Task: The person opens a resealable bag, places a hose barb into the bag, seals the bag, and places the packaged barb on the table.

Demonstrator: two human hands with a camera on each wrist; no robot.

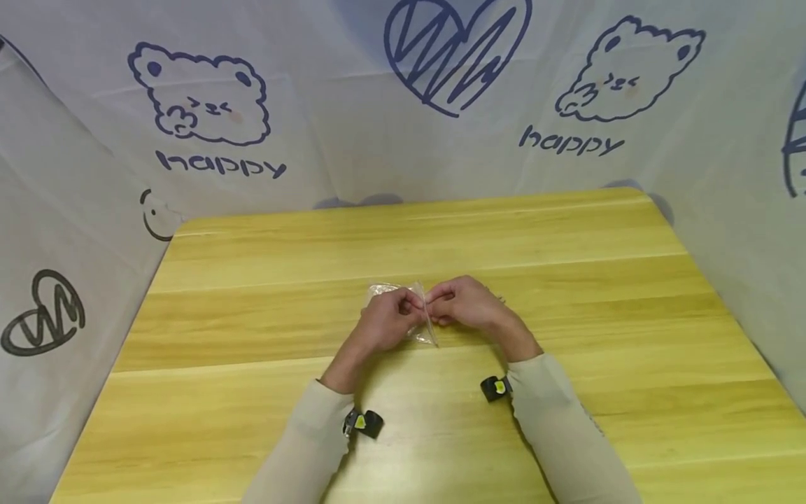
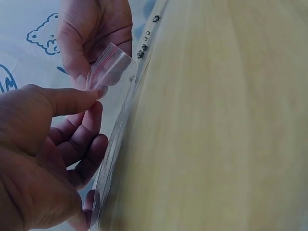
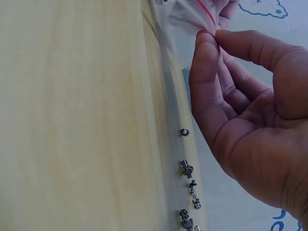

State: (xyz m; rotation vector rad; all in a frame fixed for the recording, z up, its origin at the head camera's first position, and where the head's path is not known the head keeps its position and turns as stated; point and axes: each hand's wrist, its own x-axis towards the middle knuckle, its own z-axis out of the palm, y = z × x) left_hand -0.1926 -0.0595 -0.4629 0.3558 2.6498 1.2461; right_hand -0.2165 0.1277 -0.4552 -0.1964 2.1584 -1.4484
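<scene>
Zip bag (image 1: 403, 311), small and clear with a red strip along its mouth, sits just above the middle of the yellow wooden bench (image 1: 567, 280), pinched between both hands. The left hand (image 1: 385, 323) nips one lip of the opening between thumb and forefinger; the right hand (image 1: 464, 306) pinches the other lip the same way, its remaining fingers (image 3: 226, 91) loosely curled. The film looks feather-light, limp and slippery, likely to crumple or slide if grabbed mid-panel, so I would judge the stiffer sealing strip at the mouth the sensible place to hold. A short row of little metal screws (image 3: 187, 168) lies on the bench just beside the right hand. From the head view the hands cover most of the bag, so I cannot tell whether anything is inside it, and the screws are too small to identify exactly.
</scene>
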